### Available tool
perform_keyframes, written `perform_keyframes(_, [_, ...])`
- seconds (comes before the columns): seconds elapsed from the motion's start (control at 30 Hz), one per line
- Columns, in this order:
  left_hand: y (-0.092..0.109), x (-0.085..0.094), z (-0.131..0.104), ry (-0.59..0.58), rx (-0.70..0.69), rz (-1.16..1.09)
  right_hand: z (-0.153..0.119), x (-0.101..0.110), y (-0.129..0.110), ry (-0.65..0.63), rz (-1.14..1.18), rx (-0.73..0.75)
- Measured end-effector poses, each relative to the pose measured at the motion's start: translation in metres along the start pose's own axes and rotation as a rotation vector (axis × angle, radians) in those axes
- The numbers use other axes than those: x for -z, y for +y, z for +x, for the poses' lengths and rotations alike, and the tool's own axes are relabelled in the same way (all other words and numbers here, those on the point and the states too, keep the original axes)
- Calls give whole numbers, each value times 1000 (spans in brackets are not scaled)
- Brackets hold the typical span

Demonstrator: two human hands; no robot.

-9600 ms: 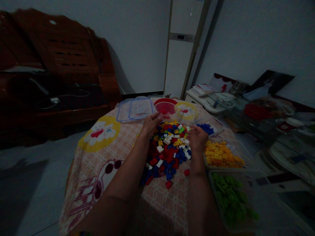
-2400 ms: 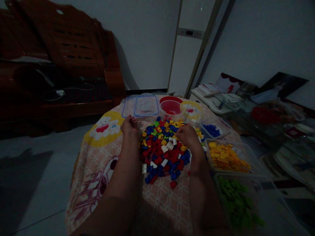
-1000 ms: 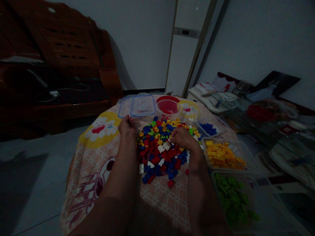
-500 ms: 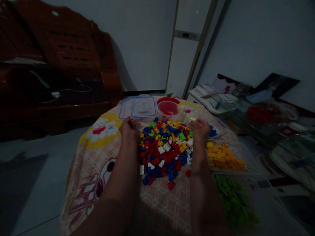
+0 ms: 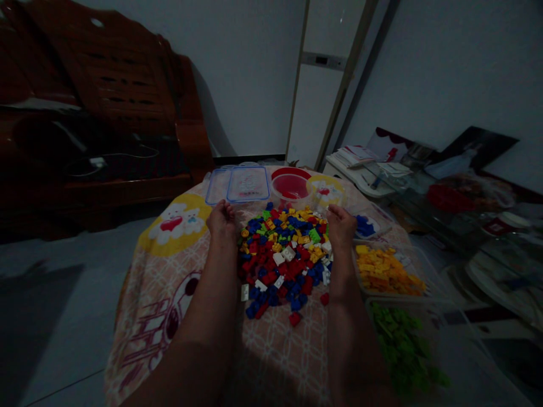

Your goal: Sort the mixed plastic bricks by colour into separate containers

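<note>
Both hands (image 5: pixel 222 219) (image 5: pixel 341 225) partly curled beside mixed bricks (image 5: pixel 285 257)

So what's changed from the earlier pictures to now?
The left hand has moved left, off the brick pile to its edge. The right hand reached over it, then drew back right; whether it holds anything is unclear. The yellow bricks and green bricks look unchanged.

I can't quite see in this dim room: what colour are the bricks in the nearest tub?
Green, in the head view.
</note>
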State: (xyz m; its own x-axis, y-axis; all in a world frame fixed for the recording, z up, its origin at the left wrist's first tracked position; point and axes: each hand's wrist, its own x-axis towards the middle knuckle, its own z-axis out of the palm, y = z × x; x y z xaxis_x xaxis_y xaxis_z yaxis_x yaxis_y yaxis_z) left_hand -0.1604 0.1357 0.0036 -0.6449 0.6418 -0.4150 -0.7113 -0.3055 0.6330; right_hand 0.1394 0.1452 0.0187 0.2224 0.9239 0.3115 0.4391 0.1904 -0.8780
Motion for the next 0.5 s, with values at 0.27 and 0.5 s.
perform_keyframes(0.27, [-1,-1,-1,-3,0,-19,-25,6,-44,-667,-298,24])
perform_keyframes(0.5, [0,0,0,-14,14,-40,-48,-21,-72,-972,-826,227])
